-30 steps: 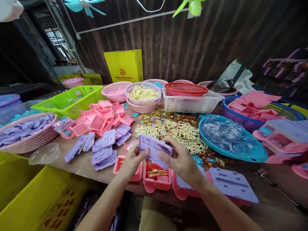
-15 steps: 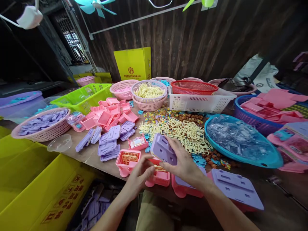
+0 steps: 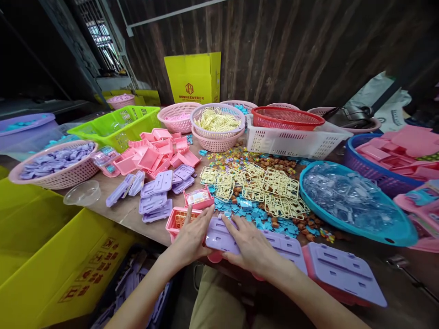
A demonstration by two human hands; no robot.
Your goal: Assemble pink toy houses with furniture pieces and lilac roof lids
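A purple plastic lid (image 3: 219, 234) lies over a pink plastic box near the table's front edge, with little of the box showing. My right hand (image 3: 252, 242) spans this lid, fingers at its far edge and thumb at its near edge. At the lid's left end is my left hand (image 3: 192, 235), fingers stretched and apart, thumb beside the corner. Partly behind that hand stands an open pink box (image 3: 175, 223) with orange frame-shaped parts inside. To the right sit two lidded boxes, one with a purple lid (image 3: 288, 249), the other with a larger-looking purple lid (image 3: 346, 269).
Loose purple lids (image 3: 156, 194) and pink trays (image 3: 154, 153) lie at left. Cream part frames (image 3: 281, 189) and blue pieces (image 3: 252, 212) spread across the middle. A blue basin (image 3: 398, 228) of clear parts stands at right. Yellow cartons (image 3: 85, 256) stand below the table's left edge.
The purple lid, held tilted above the pink box before, now lies flat over it. My right hand has lowered with it. My left hand has moved slightly left and its fingers have straightened.
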